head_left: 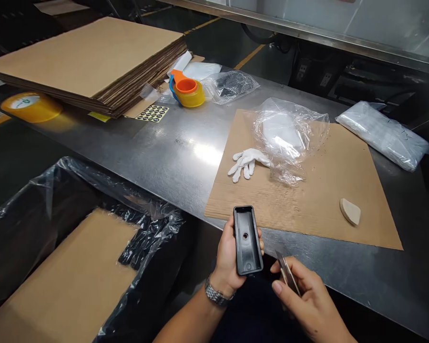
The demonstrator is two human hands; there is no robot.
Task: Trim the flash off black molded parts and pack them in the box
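Observation:
My left hand (229,255) is wrapped around a black plastic housing (246,255), a long shallow tray-like part with its hollow side facing up and a small hole in its floor. Just to the right, my right hand (307,295) grips a utility knife (288,274), its blade end pointing up and toward the housing. The knife and the housing are apart. Both hands are in front of the steel table's near edge. Beyond them a sheet of cardboard (250,205) lies on the table, bearing a white glove (248,162) and a beige wedge-shaped block (350,212).
A clear plastic bag (286,128) rests on the cardboard, and a wrapped packet (382,133) lies right of it. Stacked cardboard sheets (93,57), a tape dispenser (188,88) and a yellow tape roll (32,107) occupy the left. A plastic-lined box (67,281) stands at lower left.

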